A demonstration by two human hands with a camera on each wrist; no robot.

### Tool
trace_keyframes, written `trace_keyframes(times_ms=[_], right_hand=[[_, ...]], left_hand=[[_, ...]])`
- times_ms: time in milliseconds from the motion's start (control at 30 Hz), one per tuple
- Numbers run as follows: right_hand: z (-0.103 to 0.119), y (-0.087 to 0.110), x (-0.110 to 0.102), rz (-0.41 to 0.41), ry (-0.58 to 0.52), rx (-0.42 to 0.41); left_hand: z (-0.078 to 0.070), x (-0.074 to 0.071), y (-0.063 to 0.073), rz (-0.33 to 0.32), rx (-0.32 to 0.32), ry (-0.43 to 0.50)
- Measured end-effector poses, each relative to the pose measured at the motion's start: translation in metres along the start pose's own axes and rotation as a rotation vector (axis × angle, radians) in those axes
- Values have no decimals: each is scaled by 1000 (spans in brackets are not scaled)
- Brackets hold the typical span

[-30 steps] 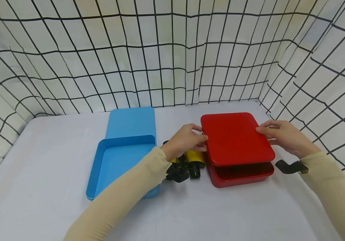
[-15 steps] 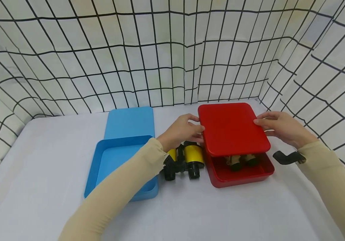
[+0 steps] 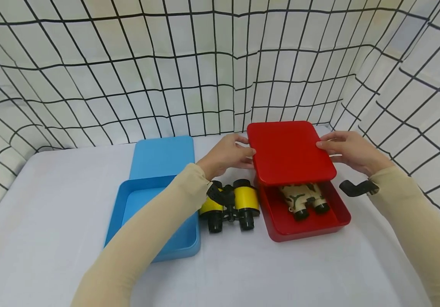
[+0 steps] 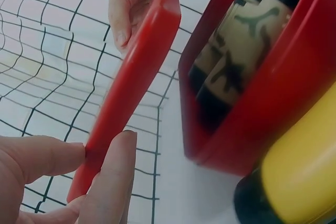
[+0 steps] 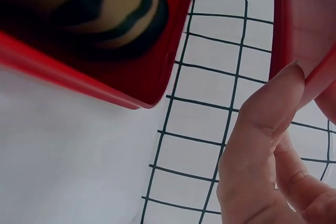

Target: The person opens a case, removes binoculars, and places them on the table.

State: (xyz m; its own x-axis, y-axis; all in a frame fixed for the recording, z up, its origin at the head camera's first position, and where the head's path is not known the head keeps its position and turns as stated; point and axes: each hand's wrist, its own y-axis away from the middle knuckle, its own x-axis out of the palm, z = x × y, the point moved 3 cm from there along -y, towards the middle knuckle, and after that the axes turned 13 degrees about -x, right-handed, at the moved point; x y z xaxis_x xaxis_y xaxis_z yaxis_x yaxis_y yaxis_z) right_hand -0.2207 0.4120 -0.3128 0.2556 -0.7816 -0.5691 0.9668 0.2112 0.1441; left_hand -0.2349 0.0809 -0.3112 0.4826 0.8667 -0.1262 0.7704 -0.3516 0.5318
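Between both hands a red lid (image 3: 290, 153) is held up above the back of a red box (image 3: 300, 234), covering part of it. My left hand (image 3: 227, 155) pinches the lid's left edge; in the left wrist view thumb and fingers lie on either side of the rim. My right hand (image 3: 354, 151) grips the right edge, thumb on top. Inside the box lie camouflage binoculars (image 3: 306, 200), their far end hidden under the lid in the head view. Yellow and black binoculars (image 3: 246, 198) rest on the table just left of the red box.
Left of the yellow binoculars stands an uncovered blue box (image 3: 179, 251), partly hidden by my left sleeve. A blue lid (image 3: 162, 155) lies behind it. White walls with a black grid (image 3: 166, 76) bound the white table (image 3: 243, 273) at the back and sides.
Both hands have raised the red lid and carried it back, away from the box's front. The camouflage binoculars have come into view inside. The yellow binoculars are now less hidden by my left arm.
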Motion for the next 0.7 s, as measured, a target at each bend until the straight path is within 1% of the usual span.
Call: trace_keyframes(times_ms=[233,467,700], right_hand=[[1,-13,-3,-8,-32,-6],[6,-30,-8,-30,-55,-7],[8,-40,-11,-27,-83,17]], left_hand=[[-4,-5,-11,-4,-1,-3],[-11,-12,-21,-52,-9,-25],[-15,-16,-29,-50,-7,-25]])
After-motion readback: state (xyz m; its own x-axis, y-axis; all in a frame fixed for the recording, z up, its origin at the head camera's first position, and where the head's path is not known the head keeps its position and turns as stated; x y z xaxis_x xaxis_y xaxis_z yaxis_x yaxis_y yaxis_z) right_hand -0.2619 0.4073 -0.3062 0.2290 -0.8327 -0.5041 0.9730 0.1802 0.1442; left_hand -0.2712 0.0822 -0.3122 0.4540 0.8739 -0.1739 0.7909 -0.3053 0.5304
